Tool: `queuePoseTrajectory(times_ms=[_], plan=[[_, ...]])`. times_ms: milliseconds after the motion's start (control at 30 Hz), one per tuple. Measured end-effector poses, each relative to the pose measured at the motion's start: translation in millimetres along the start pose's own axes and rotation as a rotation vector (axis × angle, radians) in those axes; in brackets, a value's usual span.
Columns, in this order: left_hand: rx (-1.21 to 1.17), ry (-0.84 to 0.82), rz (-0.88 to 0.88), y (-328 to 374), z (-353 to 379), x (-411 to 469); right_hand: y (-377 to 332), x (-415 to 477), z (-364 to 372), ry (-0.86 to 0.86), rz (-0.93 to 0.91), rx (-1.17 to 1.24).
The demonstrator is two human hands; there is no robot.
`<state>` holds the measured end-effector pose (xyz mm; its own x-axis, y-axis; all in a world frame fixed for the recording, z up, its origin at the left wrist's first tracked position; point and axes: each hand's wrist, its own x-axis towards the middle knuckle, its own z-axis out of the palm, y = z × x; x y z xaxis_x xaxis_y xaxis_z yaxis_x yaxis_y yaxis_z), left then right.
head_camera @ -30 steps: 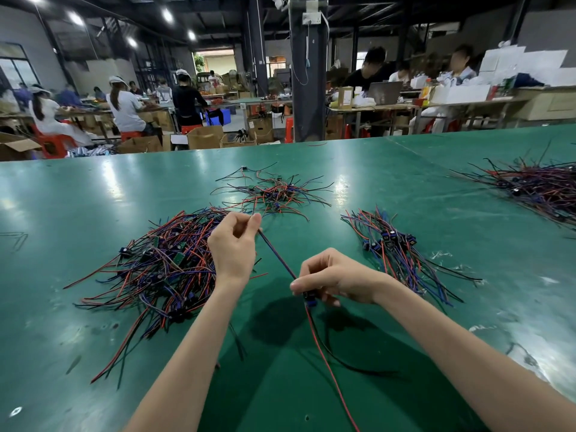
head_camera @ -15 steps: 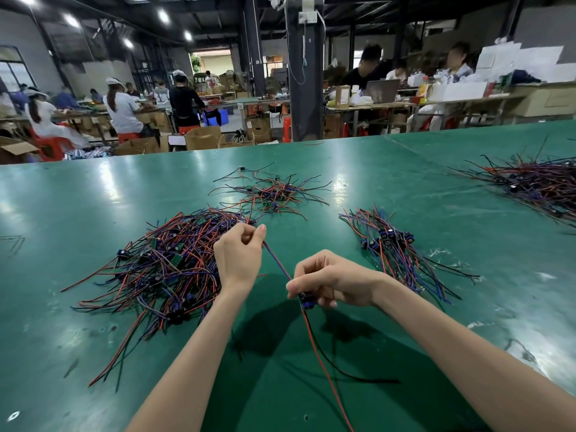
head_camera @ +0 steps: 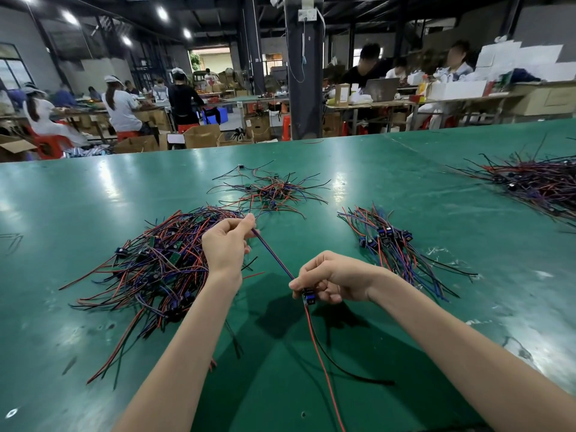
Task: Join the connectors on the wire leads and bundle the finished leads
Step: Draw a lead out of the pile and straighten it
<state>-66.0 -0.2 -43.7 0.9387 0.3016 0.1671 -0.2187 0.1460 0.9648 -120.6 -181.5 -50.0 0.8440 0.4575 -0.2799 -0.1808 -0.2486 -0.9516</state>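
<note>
One wire lead (head_camera: 274, 257) stretches taut between my hands above the green table (head_camera: 374, 188). My left hand (head_camera: 226, 244) pinches its far purple end near the big loose pile of red, black and purple leads (head_camera: 156, 263). My right hand (head_camera: 330, 280) grips the small blue connector (head_camera: 308, 297) in the lead's middle. From the connector a red wire and a black wire (head_camera: 324, 363) trail down toward me. A neater bunch of leads with blue connectors (head_camera: 392, 244) lies to the right of my right hand.
A smaller tangle of leads (head_camera: 271, 191) lies farther back at the centre. Another heap (head_camera: 536, 182) sits at the table's far right. Beyond the table's far edge are a dark pillar (head_camera: 304, 73), cardboard boxes and several people at other benches.
My left hand has shifted slightly while keeping its pinch on the purple end. My right hand keeps its grip on the connector. The lead stays taut.
</note>
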Motion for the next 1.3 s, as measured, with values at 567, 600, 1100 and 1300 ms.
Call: queuePoseTrajectory(times_ms=[567,600,1100,1300], plan=[[0.165,-0.515,-0.134,-3,13,-30,-2,7,-11,0.464,-0.231,0.284],[0.199,-0.566,-0.14,-6,16,-35,-2,7,-13,0.492,-0.235,0.297],[0.117,-0.561,-0.294,-6,21,-44,-3,10,-10,0.487,-0.068,0.396],[0.093,-0.45,-0.286,-5,17,-39,-4,7,0,0.284,0.073,0.414]])
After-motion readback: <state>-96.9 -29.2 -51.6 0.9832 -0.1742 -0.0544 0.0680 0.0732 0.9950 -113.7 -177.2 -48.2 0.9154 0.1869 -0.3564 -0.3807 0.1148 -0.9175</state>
